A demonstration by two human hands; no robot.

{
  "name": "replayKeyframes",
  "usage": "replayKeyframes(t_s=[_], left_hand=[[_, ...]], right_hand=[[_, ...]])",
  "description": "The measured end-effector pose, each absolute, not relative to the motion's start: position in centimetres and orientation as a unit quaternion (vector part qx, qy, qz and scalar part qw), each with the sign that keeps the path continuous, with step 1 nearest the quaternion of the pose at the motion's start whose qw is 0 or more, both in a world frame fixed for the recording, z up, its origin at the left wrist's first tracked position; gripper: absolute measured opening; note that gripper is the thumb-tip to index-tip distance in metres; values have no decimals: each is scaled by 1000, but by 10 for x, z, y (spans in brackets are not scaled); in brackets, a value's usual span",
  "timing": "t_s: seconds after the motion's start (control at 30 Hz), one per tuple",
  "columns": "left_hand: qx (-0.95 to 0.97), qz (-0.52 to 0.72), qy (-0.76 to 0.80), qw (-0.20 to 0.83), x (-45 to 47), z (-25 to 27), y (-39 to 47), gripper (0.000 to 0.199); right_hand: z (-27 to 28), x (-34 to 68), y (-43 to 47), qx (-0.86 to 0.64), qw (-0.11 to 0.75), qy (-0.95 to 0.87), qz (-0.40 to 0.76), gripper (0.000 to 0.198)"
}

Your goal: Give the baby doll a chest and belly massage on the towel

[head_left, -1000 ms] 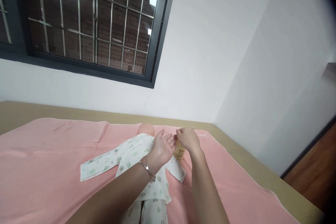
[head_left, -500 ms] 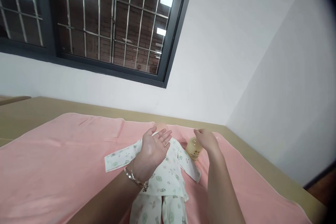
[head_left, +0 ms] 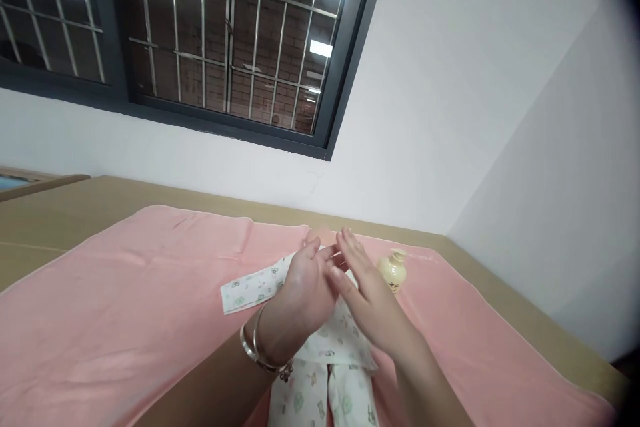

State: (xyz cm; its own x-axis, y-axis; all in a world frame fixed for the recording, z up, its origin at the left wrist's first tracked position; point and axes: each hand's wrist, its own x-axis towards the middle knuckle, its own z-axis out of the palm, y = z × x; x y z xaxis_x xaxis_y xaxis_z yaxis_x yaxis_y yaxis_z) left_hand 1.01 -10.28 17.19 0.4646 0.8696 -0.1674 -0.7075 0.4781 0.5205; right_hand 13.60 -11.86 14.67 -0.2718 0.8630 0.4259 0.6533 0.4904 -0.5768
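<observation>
My left hand (head_left: 313, 290), with bangles (head_left: 257, 347) at the wrist, is palm up with its fingers stretched out. Across its fingers comes my right hand (head_left: 367, 297), flat and with fingers extended; the two meet or nearly meet at the fingertips. Neither holds an object that I can see. Beneath them lies a white printed baby outfit (head_left: 335, 347), long-sleeved top and trousers, partly hidden by my hands. A rounded skin-coloured shape (head_left: 321, 235), perhaps a doll's head, shows at its collar. Just right of my right hand stands a pale yellow pump bottle (head_left: 393, 270).
A pink cloth (head_left: 165, 307) covers much of the tan tabletop (head_left: 125, 197). Behind the table rises a white wall (head_left: 425, 100) with a dark-framed, barred window (head_left: 220, 33). At the far left is a brown raised edge (head_left: 45, 185).
My right hand has left the bottle's top and moved left to my left hand. The view has shifted slightly, so the scene sits farther right.
</observation>
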Motion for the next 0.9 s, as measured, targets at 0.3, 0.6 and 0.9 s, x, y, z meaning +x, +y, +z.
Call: replayKeyframes(t_s=[0.3, 0.6, 0.9], left_hand=[[245, 516, 214, 793, 10, 173, -122, 58], [300, 454, 135, 828, 23, 169, -148, 58], [248, 480, 162, 826, 24, 174, -139, 75]], right_hand=[[128, 100, -166, -345, 368, -859, 85, 84], [140, 122, -138, -391, 419, -819, 17, 70], [136, 108, -162, -324, 391, -861, -9, 79]])
